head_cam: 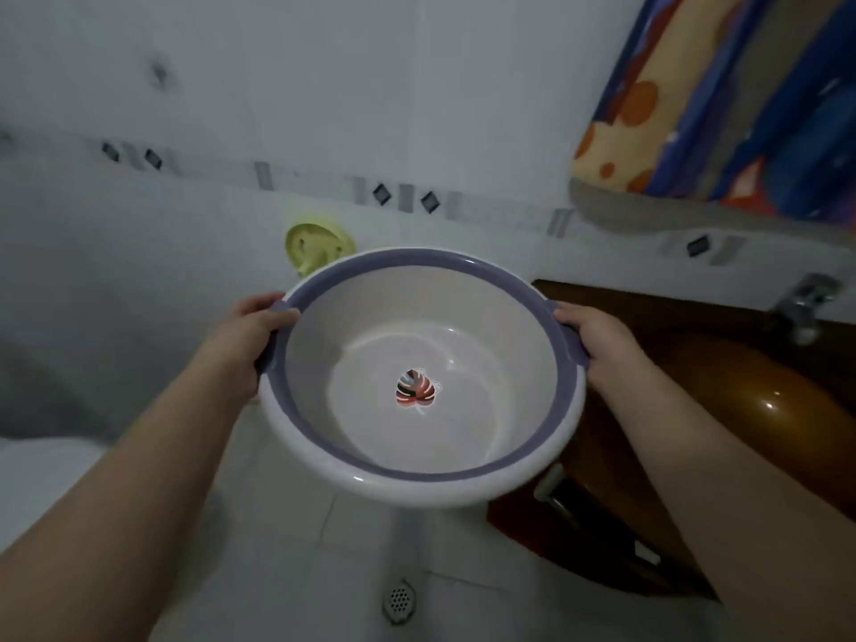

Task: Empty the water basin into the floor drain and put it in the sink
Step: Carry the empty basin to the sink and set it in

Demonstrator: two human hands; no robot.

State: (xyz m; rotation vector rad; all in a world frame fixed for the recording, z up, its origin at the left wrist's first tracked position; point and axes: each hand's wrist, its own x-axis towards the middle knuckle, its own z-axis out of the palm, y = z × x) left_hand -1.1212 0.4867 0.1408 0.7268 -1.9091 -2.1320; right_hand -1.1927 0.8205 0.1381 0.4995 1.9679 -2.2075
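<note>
I hold a round white basin [417,474] with a purple inner rim and a leaf sticker on its bottom, level and in mid-air at the centre of the view. No water shows inside it. My left hand [252,333] grips its left handle and my right hand [597,340] grips its right handle. The round metal floor drain [399,600] lies on the white floor tiles directly below the basin. The amber-brown sink [759,410] with its chrome tap [803,308] is at the right, beside my right forearm.
A dark wooden cabinet [602,539] carries the sink. A yellow-green round plastic fixture [315,247] is on the tiled wall behind the basin. A colourful towel [722,108] hangs at the upper right. A white toilet edge [41,465] shows at the left.
</note>
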